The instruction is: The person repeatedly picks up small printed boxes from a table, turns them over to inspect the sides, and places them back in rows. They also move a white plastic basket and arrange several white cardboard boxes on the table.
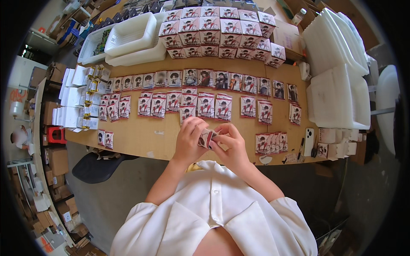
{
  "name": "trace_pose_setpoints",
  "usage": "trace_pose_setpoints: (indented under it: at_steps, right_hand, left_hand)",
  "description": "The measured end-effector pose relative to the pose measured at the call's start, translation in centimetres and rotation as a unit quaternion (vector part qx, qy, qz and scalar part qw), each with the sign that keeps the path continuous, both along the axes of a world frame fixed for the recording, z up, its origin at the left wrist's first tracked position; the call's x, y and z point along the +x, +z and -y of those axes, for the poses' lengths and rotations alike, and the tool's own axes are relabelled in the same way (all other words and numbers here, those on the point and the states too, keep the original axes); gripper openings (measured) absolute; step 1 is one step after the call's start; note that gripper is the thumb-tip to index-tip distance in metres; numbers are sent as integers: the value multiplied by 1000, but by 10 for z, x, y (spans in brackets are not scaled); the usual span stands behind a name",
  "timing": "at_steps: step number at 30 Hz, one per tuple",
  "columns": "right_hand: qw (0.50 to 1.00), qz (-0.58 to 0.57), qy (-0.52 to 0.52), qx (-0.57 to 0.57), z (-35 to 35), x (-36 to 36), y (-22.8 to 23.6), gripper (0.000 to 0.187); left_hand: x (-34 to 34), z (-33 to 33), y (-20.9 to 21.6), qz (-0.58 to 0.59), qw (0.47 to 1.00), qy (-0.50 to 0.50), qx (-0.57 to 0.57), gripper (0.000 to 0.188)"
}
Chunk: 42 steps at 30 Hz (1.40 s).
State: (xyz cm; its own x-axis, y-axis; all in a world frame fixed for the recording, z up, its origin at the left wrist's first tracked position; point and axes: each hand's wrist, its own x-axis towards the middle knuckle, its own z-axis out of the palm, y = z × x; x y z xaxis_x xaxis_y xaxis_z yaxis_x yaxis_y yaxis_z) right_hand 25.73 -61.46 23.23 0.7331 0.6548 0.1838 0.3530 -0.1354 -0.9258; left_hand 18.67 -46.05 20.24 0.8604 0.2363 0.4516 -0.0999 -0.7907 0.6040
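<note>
Close to my body, at the table's front edge, both hands hold a small red-and-white printed package [205, 139]; I cannot tell whether it is a box or a packet. My left hand [188, 138] wraps round its left side. The fingers of my right hand [229, 143] pinch its upper right end, and the fingertips partly hide it. Just beyond my left hand lies a pile of flat printed packets [187, 112] with red edges. More such packets [206, 106] lie in short piles to either side. Behind them runs a row of packets with differing character pictures [174, 79].
Printed cube boxes [209, 24] are stacked at the back. White plastic bins [130, 36] stand at the back left, others [337, 91] at the right. White cartons [77, 98] line the left end. A phone [308, 142], a pen and small boxes [335, 135] lie at the right.
</note>
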Motion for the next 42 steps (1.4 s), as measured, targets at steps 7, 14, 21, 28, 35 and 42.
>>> trace_pose_setpoints:
  at_steps: [7,14,21,28,35,42]
  right_hand:
    - [901,-422,-14,99,19,8,-4,12]
    - [855,-506,-30,104,25,9,-1,31]
    - [841,-532,2,97,27,5,-1,42]
    - [848,-522,11,91,28,5,-1,41]
    - [849,-522,14,78,30,6,-4,41]
    - [846,-526,17,79,33,10,-6,42]
  left_hand:
    - [-1,-23,13,-91,996,-23,-4,74]
    - [0,-41,20,-106,992,-70,2,67]
    - [-5,-60,27,-111,989,-88,-33,60]
    - [-4,-61,27,-121,988,-92,-39,59]
    - [-2,-57,24,-135,985,-97,-43,57]
    - [5,-53,25,-157,982,-101,-41,55]
